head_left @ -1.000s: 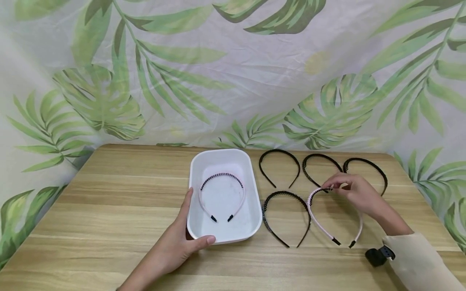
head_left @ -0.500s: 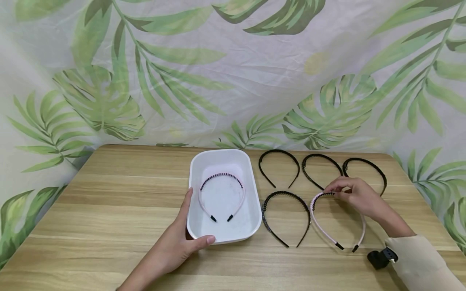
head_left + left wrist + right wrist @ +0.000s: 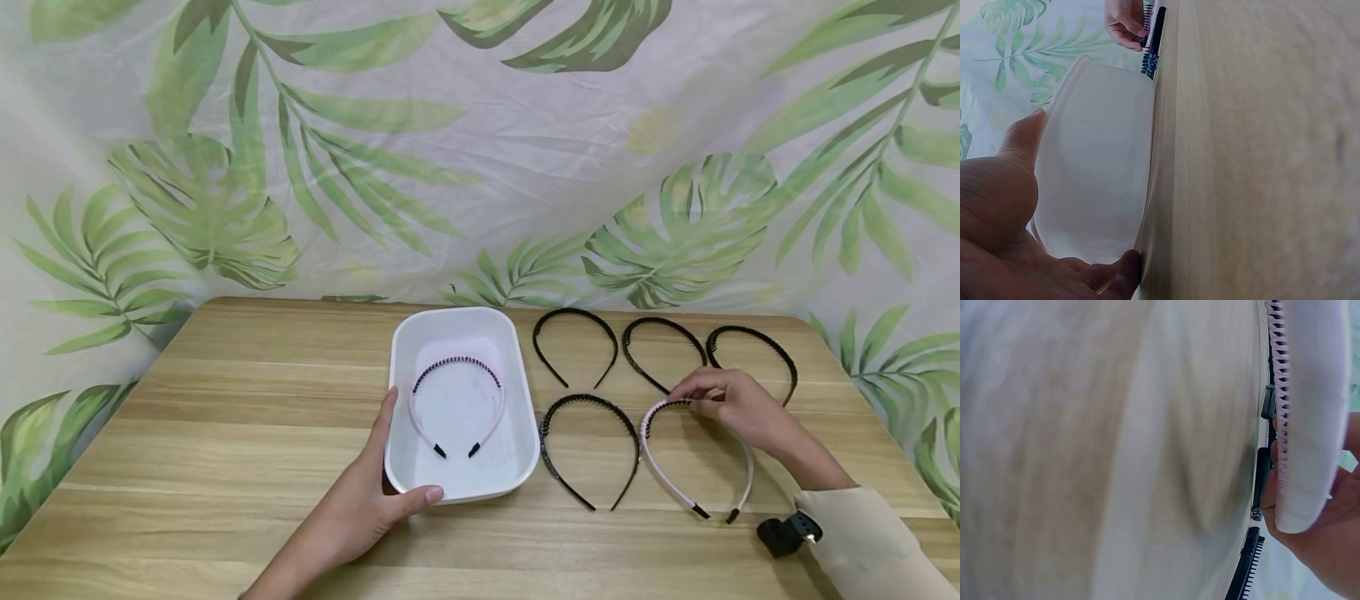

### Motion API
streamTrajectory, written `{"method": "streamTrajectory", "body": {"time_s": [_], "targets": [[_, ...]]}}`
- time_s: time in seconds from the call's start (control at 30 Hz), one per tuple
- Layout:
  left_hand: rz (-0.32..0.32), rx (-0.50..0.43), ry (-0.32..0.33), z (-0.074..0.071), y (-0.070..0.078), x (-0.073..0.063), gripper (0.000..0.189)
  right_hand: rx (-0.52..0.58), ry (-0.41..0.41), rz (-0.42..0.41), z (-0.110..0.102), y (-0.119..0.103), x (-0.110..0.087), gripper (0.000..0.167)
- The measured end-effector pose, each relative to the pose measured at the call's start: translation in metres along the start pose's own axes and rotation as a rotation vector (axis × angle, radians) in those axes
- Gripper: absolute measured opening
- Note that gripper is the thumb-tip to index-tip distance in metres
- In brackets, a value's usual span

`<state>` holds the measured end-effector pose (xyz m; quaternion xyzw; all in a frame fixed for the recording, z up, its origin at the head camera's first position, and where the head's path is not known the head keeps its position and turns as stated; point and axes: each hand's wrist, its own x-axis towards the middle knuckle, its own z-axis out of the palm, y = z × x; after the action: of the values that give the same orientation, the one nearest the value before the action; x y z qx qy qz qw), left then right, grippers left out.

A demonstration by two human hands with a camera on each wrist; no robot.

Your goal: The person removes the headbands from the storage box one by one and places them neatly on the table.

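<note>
My left hand grips the near left corner of a white plastic tub, thumb at the front rim and fingers along the left side. The left wrist view shows those fingers curled about the tub's wall. Inside the tub lies a pink headband with dark teeth. To the right, my right hand pinches the top of a second pink headband, its black-tipped ends toward the front. Close up in the right wrist view, this headband hides part of the fingers.
A black headband with glittery sides lies between the tub and the held one. Behind are a black headband, another and a third. All rest on the wooden table, before a leaf-print cloth.
My right hand has shifted the pink headband slightly right and toward the front, away from the glittery black one. The left hand and the tub have stayed put.
</note>
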<state>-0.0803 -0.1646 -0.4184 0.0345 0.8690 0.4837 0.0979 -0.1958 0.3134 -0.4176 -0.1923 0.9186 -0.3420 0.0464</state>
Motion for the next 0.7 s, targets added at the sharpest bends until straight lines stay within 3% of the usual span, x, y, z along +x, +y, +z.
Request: {"method": "streamTrajectory", "body": {"time_s": [0.7], "targets": [[-0.003, 0.002, -0.003, -0.0007, 0.0004, 0.0002, 0.130, -0.004, -0.001, 0.020, 0.0017, 0.0020, 0.0000, 0.026]]}}
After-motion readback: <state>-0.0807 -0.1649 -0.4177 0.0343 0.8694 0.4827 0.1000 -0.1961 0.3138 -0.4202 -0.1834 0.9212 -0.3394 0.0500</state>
